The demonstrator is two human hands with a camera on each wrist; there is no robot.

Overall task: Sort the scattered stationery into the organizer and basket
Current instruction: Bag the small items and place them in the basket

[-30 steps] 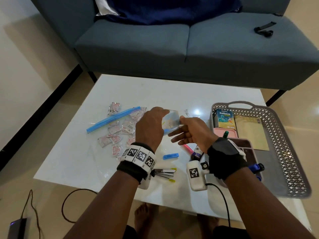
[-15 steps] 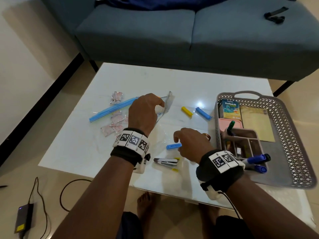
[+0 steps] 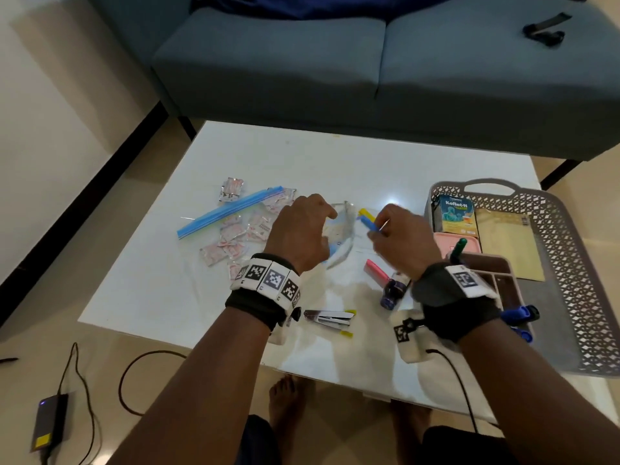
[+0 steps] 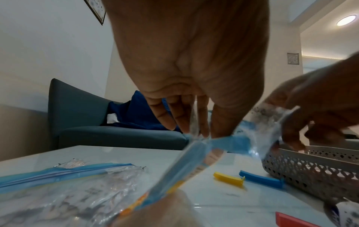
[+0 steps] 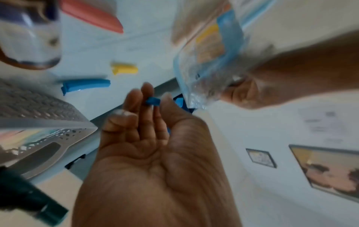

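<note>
Here, nearest the person, a stapler lies on the white table, just behind the left wrist. A pink clip and a small dark bottle lie behind and to the left of the right hand's grip. The left hand is raised over the table, its fingers curled and pinching a small clear bag with a blue strip, which hangs tilted below the grip. The right hand, just right of that bag, pinches a small blue clip between thumb and fingertips; the other fingers are loosely bent. Beyond the two grips a yellow clip and a longer blue clip lie side by side on the table. To the left of the left grip a large zip bag with small sachets lies flat. To the right of the right grip stands the grey basket, holding the organizer, a box and an envelope. Farther off is a blue sofa.
</note>
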